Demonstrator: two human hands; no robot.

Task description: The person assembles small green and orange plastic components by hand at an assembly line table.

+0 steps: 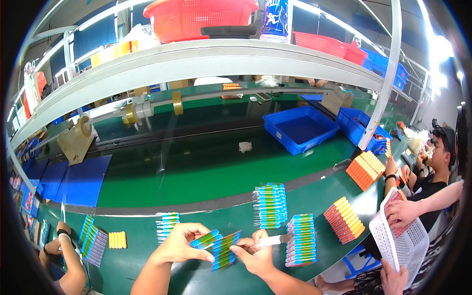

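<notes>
Works with both hands at the lower centre of the frame, above the green bench [196,281]. Grips with the left hand [184,243] a small cluster of rounded blue-and-green pieces [206,239], fingers curled behind and thumb stretched out below, narrow around the load. Pinches with the right hand [255,253] a striped panel [226,251] in the same colours, thumb near its right edge. Cannot tell from this view whether joined to the cluster or merely overlapping. Can see also a pale flat strip [271,240] at the right fingers, pointing toward a blue-and-green stack [301,241] at lower right of centre; cannot tell whether gripped.

Seems to be mid-step, handling cluster and panel side by side, well off the neighbouring stack [167,227] at lower left of centre and the taller stack [270,205] right of centre. Calls next, by judgement, for steady pinches, aligned edges and no squeezing out of loose pieces.
</notes>
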